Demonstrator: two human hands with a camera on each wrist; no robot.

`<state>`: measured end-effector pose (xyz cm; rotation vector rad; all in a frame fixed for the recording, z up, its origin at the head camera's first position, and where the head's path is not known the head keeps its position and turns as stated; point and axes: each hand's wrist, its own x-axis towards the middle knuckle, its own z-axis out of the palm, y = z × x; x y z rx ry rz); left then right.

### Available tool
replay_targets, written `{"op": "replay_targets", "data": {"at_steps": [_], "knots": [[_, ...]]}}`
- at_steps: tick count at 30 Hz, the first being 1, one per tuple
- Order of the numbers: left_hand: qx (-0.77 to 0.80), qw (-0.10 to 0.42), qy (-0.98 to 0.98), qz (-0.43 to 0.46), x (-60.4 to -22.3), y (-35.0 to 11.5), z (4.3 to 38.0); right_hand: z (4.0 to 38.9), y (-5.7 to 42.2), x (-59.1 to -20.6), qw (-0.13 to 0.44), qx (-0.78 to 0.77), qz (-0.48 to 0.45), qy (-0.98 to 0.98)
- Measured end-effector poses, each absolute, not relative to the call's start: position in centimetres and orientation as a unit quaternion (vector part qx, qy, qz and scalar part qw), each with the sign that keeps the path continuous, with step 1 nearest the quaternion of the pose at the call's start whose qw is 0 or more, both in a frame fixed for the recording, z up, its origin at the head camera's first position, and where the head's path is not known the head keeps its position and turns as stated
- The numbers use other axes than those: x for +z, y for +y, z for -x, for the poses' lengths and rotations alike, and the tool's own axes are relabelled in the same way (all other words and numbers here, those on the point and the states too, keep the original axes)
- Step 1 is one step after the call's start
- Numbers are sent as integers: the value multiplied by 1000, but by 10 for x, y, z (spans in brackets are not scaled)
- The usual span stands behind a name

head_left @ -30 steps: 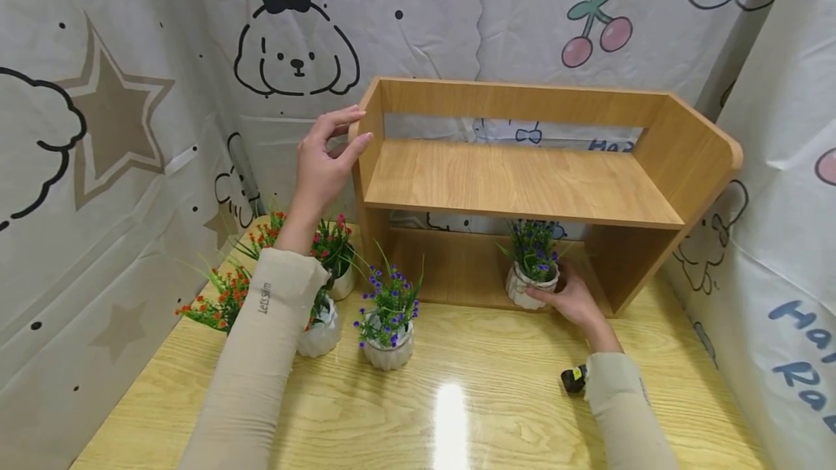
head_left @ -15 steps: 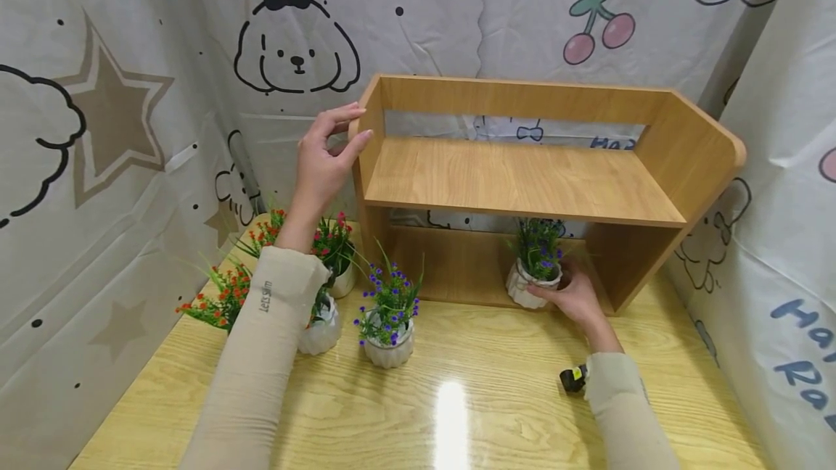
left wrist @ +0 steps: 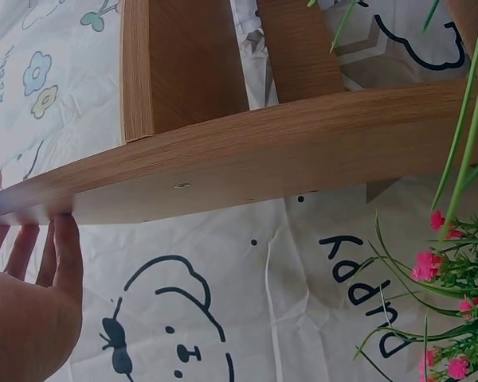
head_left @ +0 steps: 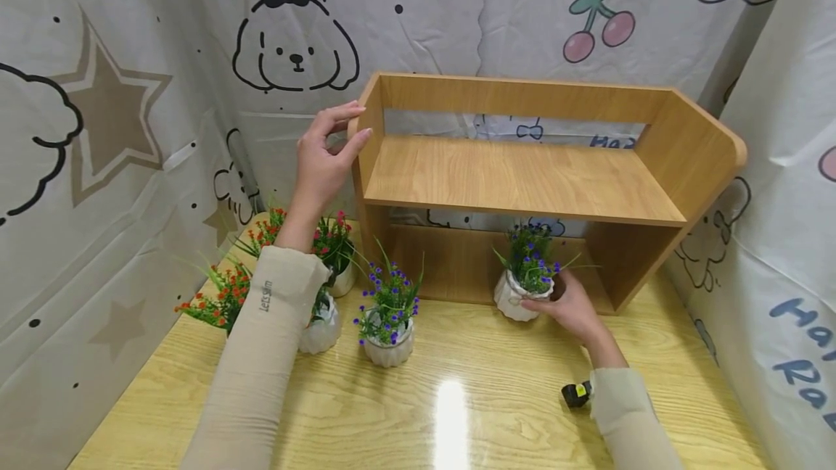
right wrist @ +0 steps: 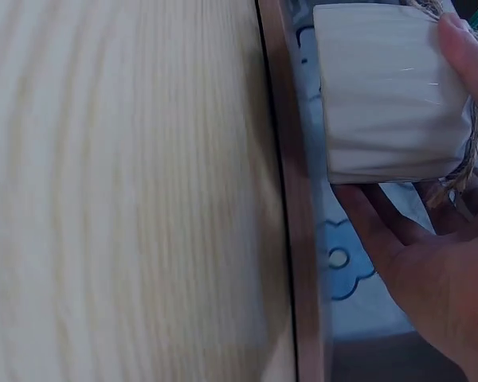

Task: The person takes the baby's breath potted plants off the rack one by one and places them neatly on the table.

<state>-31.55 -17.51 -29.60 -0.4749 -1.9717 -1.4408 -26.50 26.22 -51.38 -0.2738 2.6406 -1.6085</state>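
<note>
In the head view my left hand [head_left: 324, 149] pinches the upper front edge of a two-tier wooden shelf's [head_left: 516, 172] left side panel, thumb inside and fingers outside. The left wrist view shows those fingers bent against the panel [left wrist: 247, 171]. My right hand [head_left: 576, 310] holds a white ribbed flowerpot [head_left: 511, 299] with purple flowers by its right side. That pot leans a little and overlaps the lower board's front edge. Twine wraps the pot [right wrist: 390, 95] in the right wrist view, with my thumb on one side and fingers on the other.
Another white pot with purple flowers [head_left: 390, 347] stands on the wooden table [head_left: 496, 397], front left of the shelf. Several pots with red and orange flowers [head_left: 228, 296] crowd the table's left side, partly behind my left arm. A small black device [head_left: 576, 394] sits by my right cuff.
My right hand has brought the pot slightly toward me and to the left, from over the lower board to its front edge. The left hand stays on the side panel.
</note>
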Motion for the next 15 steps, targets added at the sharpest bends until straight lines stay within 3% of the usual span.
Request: {"op": "replay_targets", "data": {"at_steps": [15], "knots": [[-554, 317, -749, 179, -296, -175, 314, 237, 218, -499, 60, -553, 139, 819]]}}
